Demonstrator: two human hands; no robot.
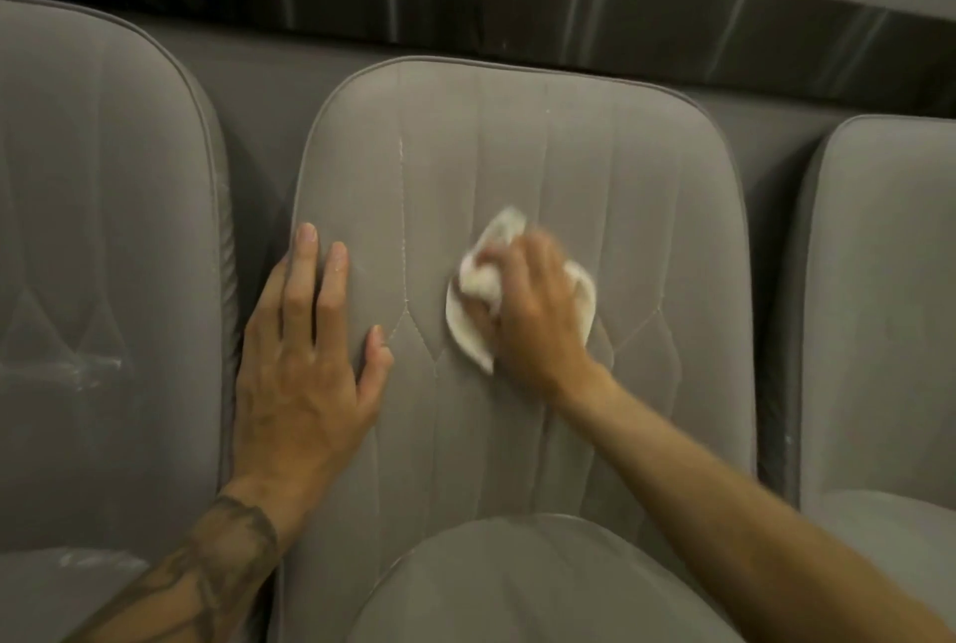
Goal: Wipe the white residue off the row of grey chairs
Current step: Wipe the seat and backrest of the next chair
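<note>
Three grey upholstered chairs stand side by side. On the backrest of the middle chair, my right hand grips a crumpled white cloth and presses it against the fabric near the centre. My left hand lies flat with straight fingers on the backrest's left edge. A thin white residue line runs down a seam left of the cloth. White smears mark the left chair low on its backrest. The right hand is blurred.
The right chair shows faint white specks along its left edge. Behind the chairs runs a grey panel topped by a dark marbled wall strip. The middle chair's seat cushion fills the bottom centre.
</note>
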